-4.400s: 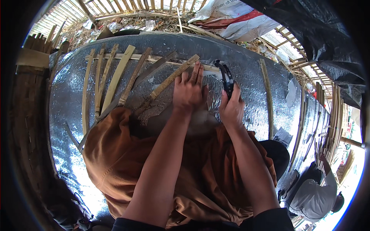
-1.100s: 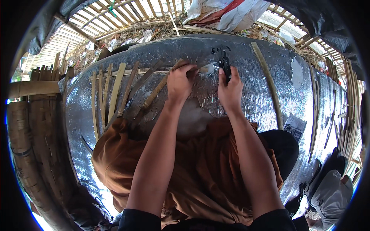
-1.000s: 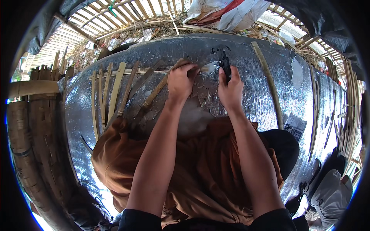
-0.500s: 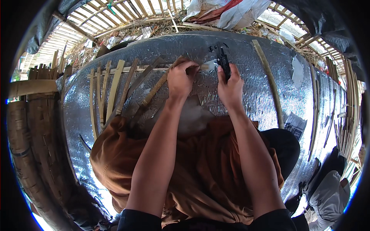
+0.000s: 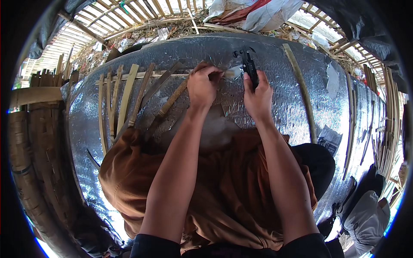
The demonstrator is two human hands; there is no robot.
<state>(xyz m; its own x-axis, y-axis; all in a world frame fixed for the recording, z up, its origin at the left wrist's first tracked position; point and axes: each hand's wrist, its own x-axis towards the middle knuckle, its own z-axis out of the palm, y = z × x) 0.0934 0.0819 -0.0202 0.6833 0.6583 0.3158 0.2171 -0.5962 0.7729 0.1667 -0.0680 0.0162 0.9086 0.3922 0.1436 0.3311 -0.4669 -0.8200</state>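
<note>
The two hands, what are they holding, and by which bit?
The right hand holds a black claw hammer by its handle. The left hand is at the far end of a bamboo strip; whether it pinches anything cannot be told.

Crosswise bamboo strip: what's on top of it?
Several slats lie across the strip. The left hand covers the upper end of the nearest slat and the strip there; whether those two touch can't be seen.

crinkled glossy foil mat [image 5: 282, 107]; matt wooden strips [image 5: 127, 92]; matt brown cloth [image 5: 124, 176].
</note>
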